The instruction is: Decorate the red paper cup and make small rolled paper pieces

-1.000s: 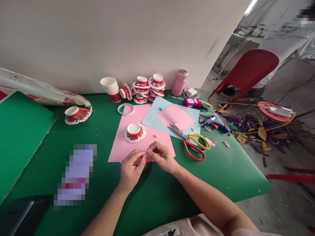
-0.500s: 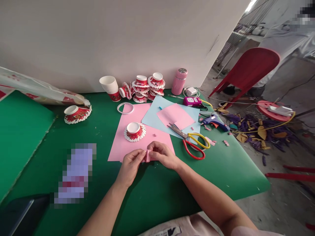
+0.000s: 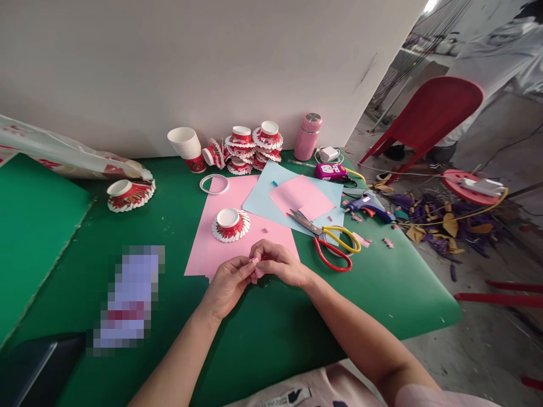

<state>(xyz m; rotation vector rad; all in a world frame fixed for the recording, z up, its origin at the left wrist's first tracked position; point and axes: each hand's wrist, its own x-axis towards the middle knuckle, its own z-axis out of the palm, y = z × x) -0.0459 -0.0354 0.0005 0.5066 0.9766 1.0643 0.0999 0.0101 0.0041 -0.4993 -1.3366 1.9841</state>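
Observation:
Between my two hands is a small folded piece of pink paper [image 3: 257,272], pinched at the front edge of a pink paper sheet [image 3: 203,240]. My left hand [image 3: 229,281] grips it with thumb and forefinger. From the other side my right hand [image 3: 280,263] pinches it, with the fingertips of both hands meeting. Just beyond them a cut paper cup [image 3: 231,225], red and white with a fringed rim, stands upside down on the pink sheet. A tiny pink paper bit [image 3: 265,230] lies beside that cup. Scissors [image 3: 316,229] with red and yellow handles rest to the right.
Along the wall stand stacked paper cups [image 3: 186,146], several fringed cups [image 3: 241,148] and a pink flask [image 3: 308,138]. A glue gun [image 3: 368,208] and a purple tape measure [image 3: 330,172] lie at the right. Another fringed cup [image 3: 130,195] sits left. Behind is a red chair [image 3: 441,113], with a person near it.
My fingers have shifted on the pink paper piece, closing nearer together and turning it slightly. The whole view has moved a little; the things on the table stay put.

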